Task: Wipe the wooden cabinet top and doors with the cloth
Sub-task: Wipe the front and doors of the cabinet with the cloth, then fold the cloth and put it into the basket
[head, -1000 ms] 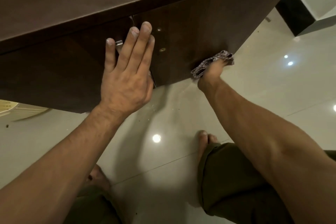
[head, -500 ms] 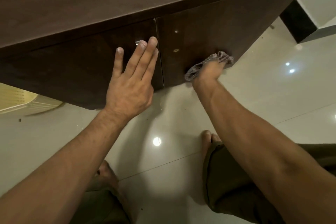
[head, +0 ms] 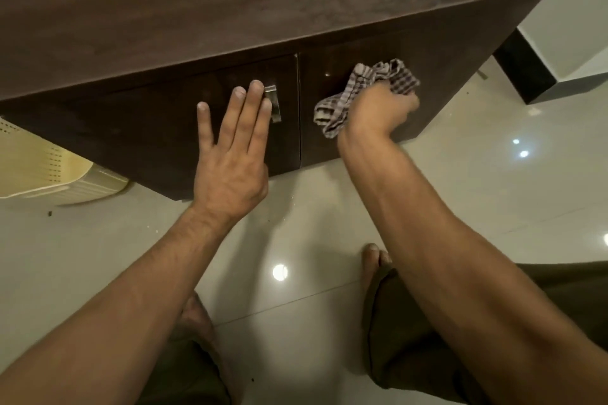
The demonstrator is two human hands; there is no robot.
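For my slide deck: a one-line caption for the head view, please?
Right hand wipes the right cabinet door with a checked cloth; left hand braces the left door.

Bare forearms, barefoot, olive-green trousers (head: pixel 411 339).

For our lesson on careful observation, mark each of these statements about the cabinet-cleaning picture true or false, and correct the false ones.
1. The right hand grips a checked cloth against the right door. True.
2. The left hand is closed around the metal handle. False: it lies flat and open on the left door, fingertips beside the handle.
3. Both doors are shut. True.
4. A red bucket stands left of the cabinet. False: a pale yellow perforated basket shows there.
5. The person wears shoes. False: bare toes show on the tiled floor.
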